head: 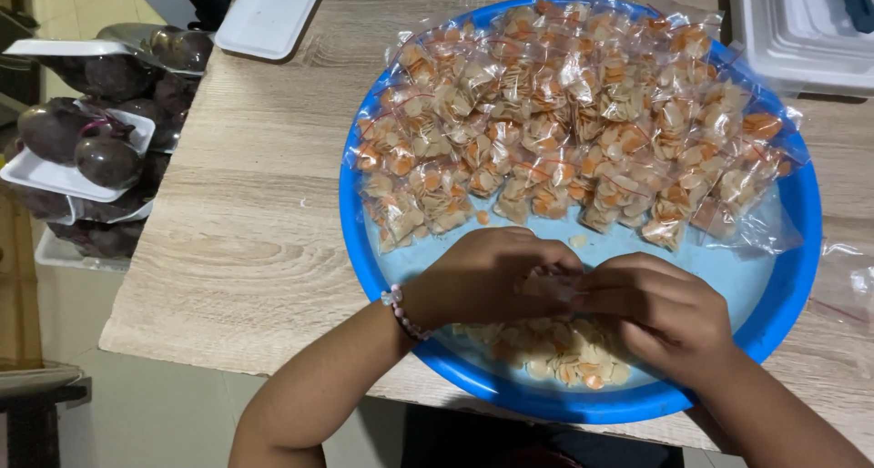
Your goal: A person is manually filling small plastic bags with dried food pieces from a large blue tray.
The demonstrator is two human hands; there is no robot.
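1. The left hand (482, 277) and the right hand (660, 309) meet over the near part of a big round blue basin (806, 240), fingertips pinched together on a small clear plastic bag (557, 284).
2. Both hands are closed on that bag; it is mostly hidden by the fingers, so its contents cannot be made out.
3. A pink bead bracelet (399, 310) sits on the left wrist.
4. Directly under the hands, against the basin's near rim, lies a loose heap of small pale and orange chips (555, 359).
5. One or two stray chips (577, 240) lie on the bare blue floor just beyond the hands.
6. The far half of the basin is packed with many small filled bags of the same chips (564, 113), laid in overlapping rows from the left wall to the right wall, several closed with thin red ties.
7. The basin rests on a light wood-grain table (264, 213), its near rim reaching the near edge of the tabletop.
8. A white foam tray (270, 13) lies at the far edge of the tabletop, left of the basin.
9. A stack of white trays (801, 40) sits at the far right corner.
10. An empty clear bag (847, 281) lies on the tabletop just right of the basin.
11. Off the left edge of the table stand wrapped trays of dark purple round fruit (91, 140), piled on one another.
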